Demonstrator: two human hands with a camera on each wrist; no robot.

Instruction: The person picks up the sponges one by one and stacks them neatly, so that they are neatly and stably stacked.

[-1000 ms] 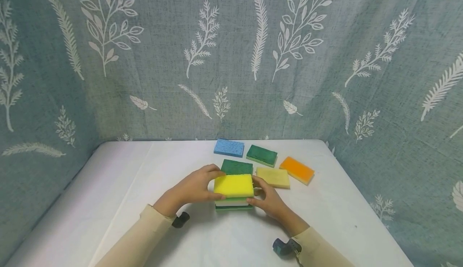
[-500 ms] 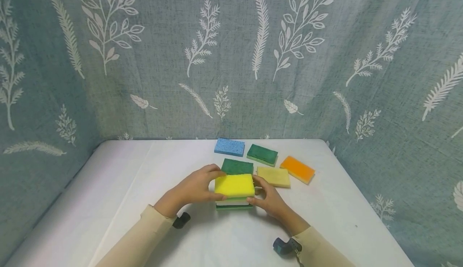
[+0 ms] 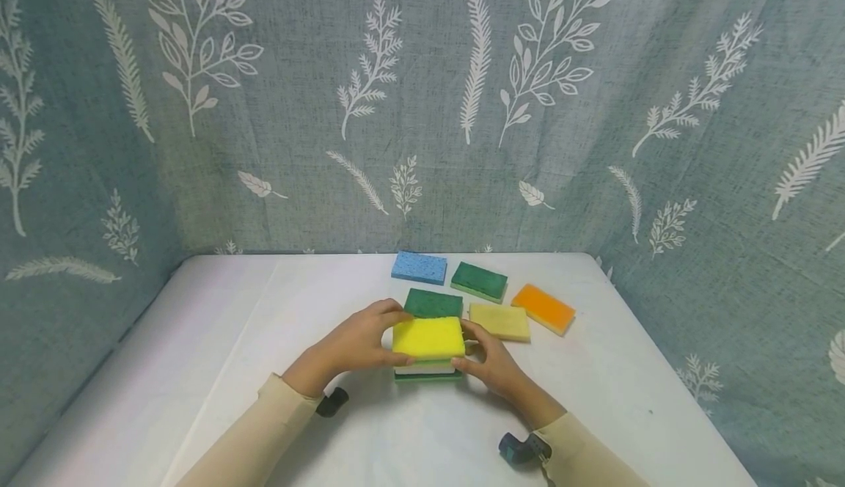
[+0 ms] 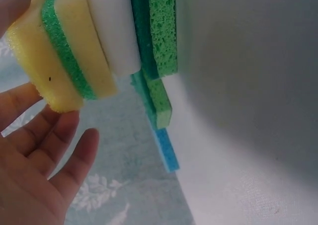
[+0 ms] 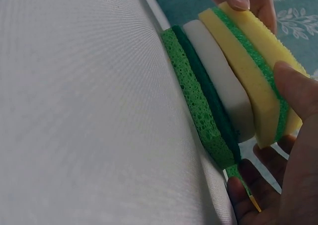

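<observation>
A stack of sponges stands on the white table, with a bright yellow sponge [image 3: 429,338] on top. My left hand [image 3: 361,340] grips its left end between thumb and fingers. At the right end, my right hand [image 3: 490,364] holds it the same way, its thumb beside the green layer in the right wrist view. Under that layer come a pale yellow layer [image 4: 82,34], a white sponge [image 5: 221,76] and, at the bottom, a green sponge [image 5: 191,88] with a dark green scouring face. Which yellow layer the thin green layer [image 4: 64,43] belongs to, I cannot tell.
Behind the stack lies a green sponge [image 3: 433,303]. Further back are a blue sponge [image 3: 419,268] and another green sponge [image 3: 479,282]. A pale yellow sponge [image 3: 499,322] and an orange sponge [image 3: 543,309] lie to the right. Patterned curtains [image 3: 422,105] enclose the white table [image 3: 264,311].
</observation>
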